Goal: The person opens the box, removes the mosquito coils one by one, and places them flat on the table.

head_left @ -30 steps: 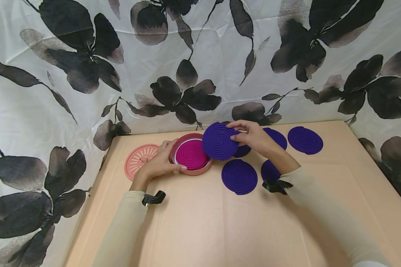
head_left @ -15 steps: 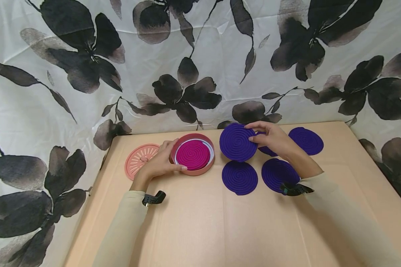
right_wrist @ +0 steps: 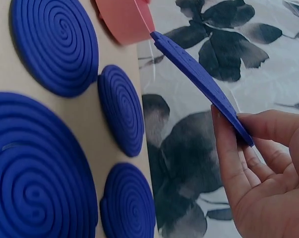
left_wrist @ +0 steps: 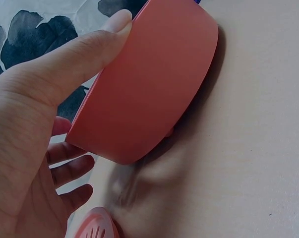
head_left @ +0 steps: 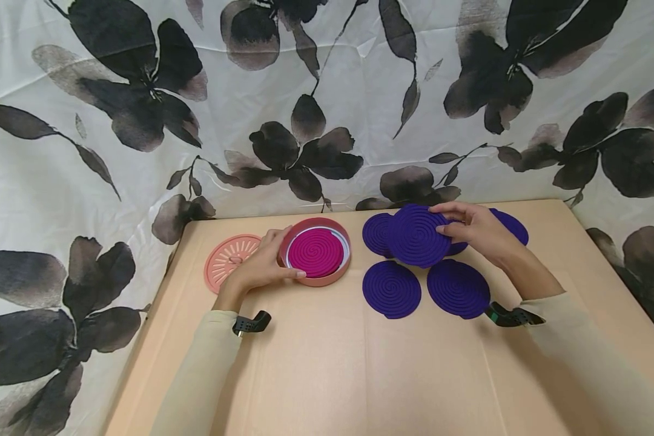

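Observation:
Pinched by its edge between thumb and fingers, a blue-purple mosquito coil (head_left: 417,235) hangs tilted from my right hand (head_left: 478,230) above the table. The right wrist view shows this mosquito coil (right_wrist: 199,79) almost edge-on, apart from the others. My left hand (head_left: 263,259) grips the side of a round coral-pink container (head_left: 320,283), thumb over its rim in the left wrist view. Inside the container lies a magenta coil (head_left: 313,253), with a pale ring around part of it. Several more blue-purple coils (head_left: 391,289) lie flat beneath and around my right hand, some partly hidden.
Left of the container lies a pink slotted lid (head_left: 222,261), partly covered by my left hand. A floral curtain (head_left: 327,109) hangs behind the far edge of the light wooden table (head_left: 370,369).
My right hand has carried the pinched mosquito coil rightward, away from the container and over the other coils, uncovering one at the back. My left hand has stayed on the container.

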Action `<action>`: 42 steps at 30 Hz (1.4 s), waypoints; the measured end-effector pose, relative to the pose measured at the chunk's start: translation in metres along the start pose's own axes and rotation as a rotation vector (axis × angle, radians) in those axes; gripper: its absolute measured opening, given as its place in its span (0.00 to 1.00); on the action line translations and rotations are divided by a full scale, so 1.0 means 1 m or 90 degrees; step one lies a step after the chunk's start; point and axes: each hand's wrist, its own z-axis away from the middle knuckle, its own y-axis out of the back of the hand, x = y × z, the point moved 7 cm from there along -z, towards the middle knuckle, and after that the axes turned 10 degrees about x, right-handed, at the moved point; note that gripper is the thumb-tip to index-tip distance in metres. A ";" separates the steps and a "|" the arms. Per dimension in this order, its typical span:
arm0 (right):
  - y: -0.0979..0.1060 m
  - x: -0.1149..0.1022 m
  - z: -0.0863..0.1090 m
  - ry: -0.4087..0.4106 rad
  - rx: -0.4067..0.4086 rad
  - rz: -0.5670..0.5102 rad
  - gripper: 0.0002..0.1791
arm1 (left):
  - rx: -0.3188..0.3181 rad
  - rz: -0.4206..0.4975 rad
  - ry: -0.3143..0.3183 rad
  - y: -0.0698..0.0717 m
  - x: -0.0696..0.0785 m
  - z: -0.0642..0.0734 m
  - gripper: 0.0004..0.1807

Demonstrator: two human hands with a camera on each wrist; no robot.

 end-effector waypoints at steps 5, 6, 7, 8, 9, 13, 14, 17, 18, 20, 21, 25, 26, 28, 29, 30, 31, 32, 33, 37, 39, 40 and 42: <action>0.015 0.006 0.009 0.016 0.008 -0.008 0.26 | 0.001 -0.005 0.000 0.001 0.000 0.000 0.68; 0.018 0.007 0.010 0.020 0.010 -0.014 0.26 | 0.001 -0.005 0.000 0.001 0.000 0.000 0.68; 0.021 0.009 0.012 0.022 0.012 -0.018 0.26 | 0.001 -0.007 0.000 0.001 0.000 0.000 0.67; 0.025 0.011 0.013 0.023 0.015 -0.021 0.26 | 0.001 -0.008 0.000 0.001 0.000 0.000 0.67; 0.028 0.013 0.015 0.022 0.020 -0.021 0.26 | 0.000 -0.008 0.000 0.001 0.000 0.000 0.67; 0.041 0.022 0.021 0.007 0.045 -0.018 0.25 | -0.002 -0.009 0.004 0.001 0.000 0.000 0.68; 0.043 0.025 0.023 0.003 0.049 -0.018 0.25 | -0.002 -0.009 0.005 0.001 0.000 0.000 0.68; 0.051 0.031 0.028 -0.007 0.059 -0.029 0.25 | -0.003 -0.008 0.009 0.002 -0.001 0.000 0.68; 0.053 0.033 0.029 -0.008 0.062 -0.038 0.25 | -0.003 -0.007 0.009 0.002 -0.001 0.000 0.68; 0.058 0.036 0.032 -0.009 0.072 -0.052 0.26 | -0.003 -0.005 0.008 0.002 0.000 0.000 0.68; 0.060 0.039 0.034 -0.010 0.076 -0.062 0.26 | -0.003 -0.005 0.008 0.002 0.000 0.000 0.68; 0.070 0.048 0.040 -0.015 0.089 -0.077 0.25 | -0.004 -0.005 0.009 0.001 -0.001 0.000 0.68; 0.072 0.051 0.041 -0.017 0.091 -0.076 0.25 | -0.005 -0.005 0.011 0.001 -0.001 0.000 0.68; 0.077 0.056 0.044 -0.019 0.094 -0.070 0.25 | -0.005 -0.005 0.012 0.001 -0.002 0.000 0.68; 0.079 0.059 0.045 -0.020 0.096 -0.066 0.25 | -0.005 -0.005 0.013 0.001 -0.002 0.000 0.68; 0.082 0.061 0.047 -0.022 0.099 -0.066 0.25 | -0.005 -0.004 0.013 0.001 -0.002 0.000 0.68; 0.084 0.064 0.048 -0.024 0.103 -0.066 0.25 | -0.004 -0.003 0.012 0.001 -0.003 0.000 0.68; 0.086 0.067 0.049 -0.026 0.105 -0.065 0.24 | -0.003 -0.002 0.012 0.001 -0.003 0.000 0.68; 0.089 0.069 0.051 -0.027 0.109 -0.065 0.24 | -0.003 -0.001 0.012 0.001 -0.003 0.000 0.68; 0.097 0.078 0.057 -0.032 0.117 -0.096 0.22 | -0.003 0.003 0.012 0.000 -0.004 0.000 0.68; 0.101 0.082 0.061 -0.030 0.112 -0.125 0.22 | -0.003 0.006 0.011 0.000 -0.004 0.000 0.68; 0.103 0.084 0.063 -0.029 0.106 -0.147 0.22 | -0.003 0.007 0.011 0.000 -0.004 0.000 0.68; 0.108 0.087 0.065 -0.028 0.105 -0.160 0.21 | -0.003 0.008 0.010 0.000 -0.003 0.000 0.68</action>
